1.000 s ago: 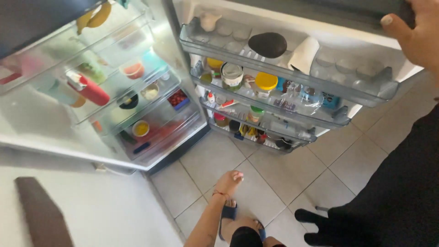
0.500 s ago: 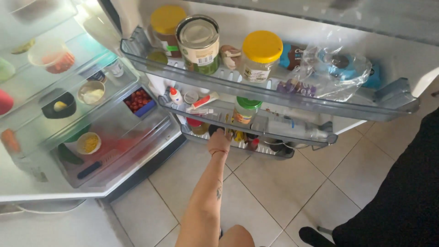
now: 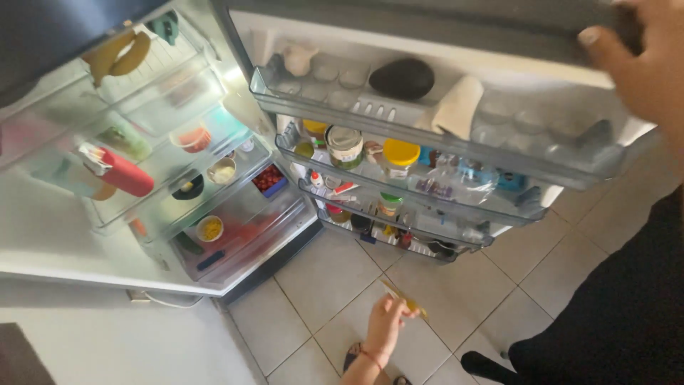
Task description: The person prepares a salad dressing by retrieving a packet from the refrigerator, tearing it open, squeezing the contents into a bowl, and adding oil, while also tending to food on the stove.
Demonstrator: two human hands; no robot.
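Right hand: my right hand (image 3: 652, 68) is gripping the top edge of the open fridge door (image 3: 427, 21), fingers curled over it.
Left hand: my left hand (image 3: 387, 324) is hanging low over the tiled floor (image 3: 320, 285), pinching a small yellow-green thing (image 3: 405, 299) between fingertips; I cannot tell what it is.
Thing held: it is sitting just below the lowest door shelf, apart from it.
Top door shelf: a dark avocado (image 3: 402, 77) is lying in the egg tray (image 3: 356, 93), with a folded pale cloth or paper (image 3: 456, 107) just beside it and a garlic bulb (image 3: 298, 58) at the far end.
Middle door shelf: an opened tin can (image 3: 345, 145) is standing beside a yellow-lidded jar (image 3: 400, 157).
Fridge interior: a red bottle (image 3: 121, 171) is lying on a glass shelf, bananas (image 3: 117, 55) are resting higher up, and a small bowl of yellow food (image 3: 209, 228) is sitting low down.
Floor: my sandalled foot (image 3: 353, 356) is showing under my left wrist.
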